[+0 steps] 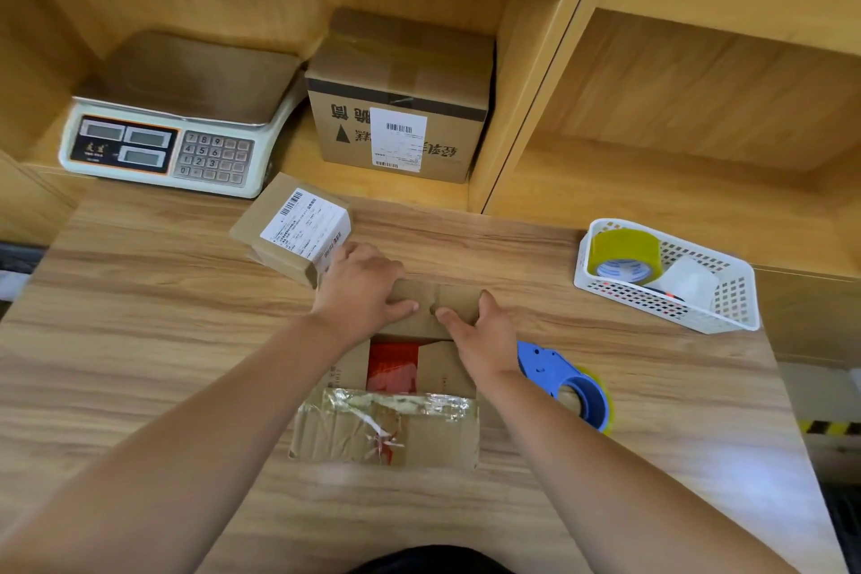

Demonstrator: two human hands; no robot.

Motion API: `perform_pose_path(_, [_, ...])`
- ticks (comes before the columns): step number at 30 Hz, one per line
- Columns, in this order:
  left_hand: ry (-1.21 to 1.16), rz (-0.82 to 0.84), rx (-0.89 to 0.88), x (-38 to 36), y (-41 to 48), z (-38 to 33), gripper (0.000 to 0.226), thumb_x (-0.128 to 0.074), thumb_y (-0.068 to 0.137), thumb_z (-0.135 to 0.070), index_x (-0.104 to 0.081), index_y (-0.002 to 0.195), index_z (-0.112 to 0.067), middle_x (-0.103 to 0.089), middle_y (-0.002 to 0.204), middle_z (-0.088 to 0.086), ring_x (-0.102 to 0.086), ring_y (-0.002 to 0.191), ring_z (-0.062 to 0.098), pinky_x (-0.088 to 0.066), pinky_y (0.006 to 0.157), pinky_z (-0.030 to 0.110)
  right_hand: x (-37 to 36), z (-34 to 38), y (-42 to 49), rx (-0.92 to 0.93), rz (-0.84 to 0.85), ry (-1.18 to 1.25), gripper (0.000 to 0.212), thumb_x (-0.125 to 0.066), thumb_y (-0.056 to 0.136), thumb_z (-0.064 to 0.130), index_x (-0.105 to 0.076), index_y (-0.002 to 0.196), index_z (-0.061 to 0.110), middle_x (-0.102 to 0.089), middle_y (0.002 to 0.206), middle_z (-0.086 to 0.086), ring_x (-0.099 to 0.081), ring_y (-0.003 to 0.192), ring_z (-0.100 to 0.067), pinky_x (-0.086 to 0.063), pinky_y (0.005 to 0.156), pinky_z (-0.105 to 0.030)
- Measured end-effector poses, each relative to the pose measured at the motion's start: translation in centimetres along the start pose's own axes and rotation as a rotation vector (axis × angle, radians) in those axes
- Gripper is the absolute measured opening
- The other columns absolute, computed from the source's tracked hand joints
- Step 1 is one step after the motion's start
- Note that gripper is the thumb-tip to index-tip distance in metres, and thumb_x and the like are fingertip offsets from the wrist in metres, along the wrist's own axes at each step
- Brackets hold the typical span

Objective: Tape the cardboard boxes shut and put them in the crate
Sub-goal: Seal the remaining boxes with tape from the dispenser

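Note:
An open cardboard box (396, 429) lies on the wooden table in front of me, with something red (391, 368) showing inside. Its near flap hangs out toward me, covered in torn shiny tape. My left hand (361, 289) and my right hand (482, 336) both press on the box's far flap (447, 301), fingers spread over it. A blue tape dispenser (566, 382) lies on the table just right of my right wrist. A small labelled box (293, 228) sits beyond my left hand, touching it. No crate is in view.
A weighing scale (172, 126) and a larger taped, labelled box (398, 103) stand in the shelf opening behind. A white basket (727, 294) with a yellow tape roll (622, 254) and a clear roll sits at the right. An upright shelf divider (536, 117) separates two openings.

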State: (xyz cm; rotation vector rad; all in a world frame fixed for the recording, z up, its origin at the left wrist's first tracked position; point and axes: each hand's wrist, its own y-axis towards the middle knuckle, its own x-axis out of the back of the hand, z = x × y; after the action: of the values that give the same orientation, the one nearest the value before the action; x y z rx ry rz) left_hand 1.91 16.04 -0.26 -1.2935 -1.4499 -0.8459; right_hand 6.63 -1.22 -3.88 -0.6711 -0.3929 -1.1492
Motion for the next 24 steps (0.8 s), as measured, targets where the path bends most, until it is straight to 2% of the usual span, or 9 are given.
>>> perform_pose_path(3, [-0.035, 0.069, -0.078, 0.0, 0.2, -1.6, 0.046, -0.057, 0.087, -0.048, -0.053, 0.13, -0.031, -0.05, 0.129, -0.001, -0.031, 0.128, 0.022, -0.018, 0.104, 0.029, 0.6, -0.5, 0.0, 0.001, 0.102, 0.09, 0.035, -0.072, 0.077, 0.035, -0.052, 0.087, 0.008, -0.059, 0.075, -0.016, -0.051, 0.063, -0.018, -0.049, 0.061, -0.044])
perform_pose_path(4, [-0.042, 0.093, -0.088, 0.0, 0.4, -2.0, 0.046, -0.057, 0.088, -0.048, -0.052, 0.13, -0.03, -0.051, 0.129, 0.001, -0.035, 0.126, 0.023, -0.023, 0.102, 0.029, 0.7, -0.6, -0.1, -0.006, 0.115, 0.103, 0.038, -0.072, 0.074, 0.036, -0.055, 0.091, 0.007, -0.063, 0.081, -0.019, -0.054, 0.065, -0.021, -0.051, 0.063, -0.046])
perform_pose_path(6, [-0.048, 0.134, -0.079, 0.2, 0.9, -2.5, 0.043, -0.055, 0.089, -0.048, -0.055, 0.127, -0.027, -0.057, 0.119, 0.003, -0.045, 0.116, 0.023, -0.033, 0.09, 0.029, 0.9, -0.8, -0.2, -0.008, 0.124, 0.136, 0.043, -0.069, 0.068, 0.037, -0.058, 0.093, 0.004, -0.065, 0.088, -0.022, -0.059, 0.068, -0.026, -0.053, 0.064, -0.047])
perform_pose_path(9, [-0.058, 0.173, -0.047, 0.4, 1.1, -3.1, 0.04, -0.053, 0.091, -0.046, -0.056, 0.126, -0.026, -0.064, 0.109, 0.0, -0.053, 0.107, 0.023, -0.037, 0.078, 0.028, 1.0, -0.8, -0.3, -0.017, 0.097, 0.199, 0.051, -0.066, 0.065, 0.041, -0.057, 0.092, -0.001, -0.062, 0.087, -0.025, -0.051, 0.065, -0.02, -0.047, 0.057, -0.039])
perform_pose_path(14, [-0.092, 0.149, -0.016, 0.5, 1.1, -3.7, 0.04, -0.054, 0.09, -0.043, -0.056, 0.128, -0.03, -0.065, 0.114, -0.005, -0.054, 0.111, 0.018, -0.039, 0.081, 0.025, 1.2, -0.2, -0.3, -0.058, 0.057, 0.304, 0.019, -0.072, 0.08, 0.018, -0.063, 0.085, 0.002, -0.065, 0.077, -0.017, -0.056, 0.065, -0.018, -0.051, 0.059, -0.042])
perform_pose_path(16, [-0.115, 0.147, 0.026, 0.4, 1.1, -3.9, 0.039, -0.055, 0.089, -0.042, -0.058, 0.126, -0.03, -0.065, 0.114, -0.006, -0.051, 0.114, 0.018, -0.036, 0.079, 0.025, 1.0, -0.3, -0.1, -0.098, 0.044, 0.339, 0.026, -0.073, 0.079, 0.016, -0.06, 0.083, -0.006, -0.059, 0.067, -0.015, -0.053, 0.06, -0.02, -0.046, 0.055, -0.037])
perform_pose_path(19, [-0.161, 0.136, 0.084, 0.3, 0.9, -4.3, 0.033, -0.056, 0.087, -0.039, -0.063, 0.117, -0.028, -0.064, 0.103, -0.005, -0.046, 0.114, 0.021, -0.035, 0.08, 0.026, 0.6, -0.5, 0.0, -0.127, 0.022, 0.337, 0.045, -0.075, 0.07, 0.03, -0.057, 0.082, -0.009, -0.056, 0.065, -0.019, -0.049, 0.059, -0.018, -0.041, 0.055, -0.035])
perform_pose_path(21, [-0.164, 0.104, 0.074, 0.2, 0.9, -4.5, 0.026, -0.055, 0.087, -0.035, -0.066, 0.108, -0.026, -0.062, 0.093, -0.004, -0.049, 0.109, 0.021, -0.034, 0.087, 0.027, 0.5, -0.4, -0.1, -0.114, -0.002, 0.325, 0.044, -0.075, 0.072, 0.029, -0.057, 0.08, -0.01, -0.055, 0.063, -0.018, -0.047, 0.058, -0.017, -0.039, 0.054, -0.032])
perform_pose_path(24, [-0.149, 0.087, 0.045, 0.3, 0.7, -4.8, 0.024, -0.052, 0.09, -0.031, -0.067, 0.106, -0.021, -0.063, 0.099, 0.0, -0.049, 0.104, 0.018, -0.028, 0.091, 0.026, 0.5, -0.2, -0.2, -0.095, -0.02, 0.292, 0.043, -0.075, 0.077, 0.024, -0.053, 0.076, -0.013, -0.047, 0.058, -0.008, -0.04, 0.055, -0.016, -0.032, 0.052, -0.029])
